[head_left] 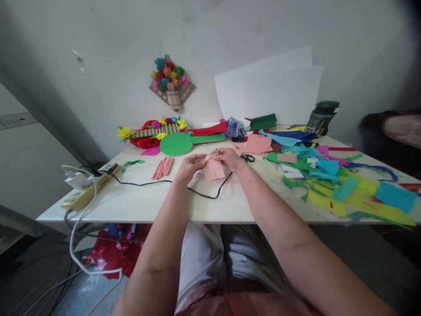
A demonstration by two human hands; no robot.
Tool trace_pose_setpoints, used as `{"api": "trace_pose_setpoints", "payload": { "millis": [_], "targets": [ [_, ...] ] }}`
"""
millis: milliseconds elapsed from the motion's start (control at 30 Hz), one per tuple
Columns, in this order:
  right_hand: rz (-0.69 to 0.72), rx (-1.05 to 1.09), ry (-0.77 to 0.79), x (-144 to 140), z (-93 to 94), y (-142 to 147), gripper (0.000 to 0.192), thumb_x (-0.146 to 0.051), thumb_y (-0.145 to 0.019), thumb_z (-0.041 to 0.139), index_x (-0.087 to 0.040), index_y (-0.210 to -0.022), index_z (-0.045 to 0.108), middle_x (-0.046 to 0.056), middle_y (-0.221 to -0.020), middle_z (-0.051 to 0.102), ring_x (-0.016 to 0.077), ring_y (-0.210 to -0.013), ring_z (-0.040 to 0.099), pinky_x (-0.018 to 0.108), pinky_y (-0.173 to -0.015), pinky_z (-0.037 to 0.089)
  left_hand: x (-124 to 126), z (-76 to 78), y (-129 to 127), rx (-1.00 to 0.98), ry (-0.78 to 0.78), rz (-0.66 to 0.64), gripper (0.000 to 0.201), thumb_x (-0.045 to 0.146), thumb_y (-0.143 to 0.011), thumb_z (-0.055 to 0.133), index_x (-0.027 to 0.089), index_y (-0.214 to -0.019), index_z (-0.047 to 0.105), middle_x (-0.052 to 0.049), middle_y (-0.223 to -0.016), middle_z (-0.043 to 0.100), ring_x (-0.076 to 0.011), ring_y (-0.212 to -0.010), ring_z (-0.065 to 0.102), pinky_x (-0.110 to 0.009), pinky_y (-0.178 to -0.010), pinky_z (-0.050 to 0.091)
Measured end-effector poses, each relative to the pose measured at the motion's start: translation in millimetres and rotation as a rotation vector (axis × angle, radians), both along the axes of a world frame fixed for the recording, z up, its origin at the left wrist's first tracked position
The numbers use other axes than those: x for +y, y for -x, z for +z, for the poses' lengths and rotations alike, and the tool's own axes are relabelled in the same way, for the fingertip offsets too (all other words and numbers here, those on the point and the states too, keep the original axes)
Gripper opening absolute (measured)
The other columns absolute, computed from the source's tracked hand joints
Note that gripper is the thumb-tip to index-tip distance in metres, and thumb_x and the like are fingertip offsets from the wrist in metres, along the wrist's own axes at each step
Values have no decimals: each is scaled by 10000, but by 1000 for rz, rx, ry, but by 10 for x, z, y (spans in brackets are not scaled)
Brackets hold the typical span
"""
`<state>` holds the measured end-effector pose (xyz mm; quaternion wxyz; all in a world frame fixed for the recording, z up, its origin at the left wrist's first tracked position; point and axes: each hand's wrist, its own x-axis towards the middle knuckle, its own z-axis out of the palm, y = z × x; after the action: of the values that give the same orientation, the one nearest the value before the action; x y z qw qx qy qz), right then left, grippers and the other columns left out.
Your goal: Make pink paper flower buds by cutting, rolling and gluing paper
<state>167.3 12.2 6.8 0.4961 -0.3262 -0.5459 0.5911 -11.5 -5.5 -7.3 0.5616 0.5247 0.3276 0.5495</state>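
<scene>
Two bare hands meet above the middle of the white tabletop [138, 204], just past its near edge. The left hand [190, 166] and the right hand [230, 159] hold one pink paper piece [213, 169] between them; the fingers of both are pressed together on its upper edge, pinching it, and the sheet hangs down from that grip, its lower edge near the tabletop.

At ten o'clock from the hands lies a row of rolled pink paper sticks [162, 167], close by but apart from them. A black cable [144, 183] runs from a power strip [87, 191] at nine o'clock and loops under the hands. At twelve o'clock, farther back, sits a green paper disc [176, 144] beside a craft piece with paper flowers [154, 131]. Black scissors [247, 157] lie just beside the right hand at two o'clock, next to larger pink sheets [255, 144]. From three o'clock outward spreads a heap of coloured paper scraps [342, 188] in yellow, blue and green. A paper flower bouquet [171, 81] hangs on the wall at eleven o'clock, and white sheets [272, 94] lean against it at one o'clock.
</scene>
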Motion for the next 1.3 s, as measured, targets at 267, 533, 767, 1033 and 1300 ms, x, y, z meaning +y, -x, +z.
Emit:
{"api": "trace_pose_setpoints", "payload": {
  "millis": [267, 533, 767, 1033, 1300],
  "targets": [
    [-8, -81, 3, 19, -52, 46, 278, -331, -481, 799, -137, -617, 654, 1, -555, 594, 118, -555, 531, 242, -550, 404, -12, 0, -68, 29, -80, 61, 415, 276, -486, 825, 125, -844, 680, -53, -771, 697, -146, -699, 630, -286, -699, 474],
    [-171, -109, -96, 11, -50, 83, 303, -361, -449, 785, -142, -565, 610, -17, -541, 558, 99, -512, 474, 244, -518, 353, -25, 9, -114, 114, -108, 101, 424, 298, -487, 821, 118, -847, 687, -62, -760, 699, -145, -684, 626, -287, -705, 479],
    [-83, -220, -157, -73, 18, 51, 290, -356, -461, 755, -132, -556, 598, -23, -529, 541, 103, -529, 468, 244, -525, 347, -79, 65, -74, 264, -50, 7, 529, 304, -468, 820, 102, -937, 682, -44, -656, 680, -131, -591, 593, -283, -656, 469],
    [-29, -364, -271, -113, 78, -19, 337, -436, -539, 702, -143, -484, 546, -41, -499, 456, 92, -540, 406, 246, -538, 313, -69, 53, -61, 367, -106, 8, 325, 306, -481, 811, 136, -740, 710, 3, -546, 622, -99, -511, 516, -334, -750, 468],
    [-104, -306, -293, -87, 79, -15, 331, -447, -548, 702, -149, -526, 559, -22, -560, 505, 110, -585, 441, 251, -577, 332, -86, 63, -66, 342, -86, -10, 369, 346, -500, 800, 133, -792, 723, -15, -583, 634, -111, -543, 535, -319, -705, 478]
  ]
}}
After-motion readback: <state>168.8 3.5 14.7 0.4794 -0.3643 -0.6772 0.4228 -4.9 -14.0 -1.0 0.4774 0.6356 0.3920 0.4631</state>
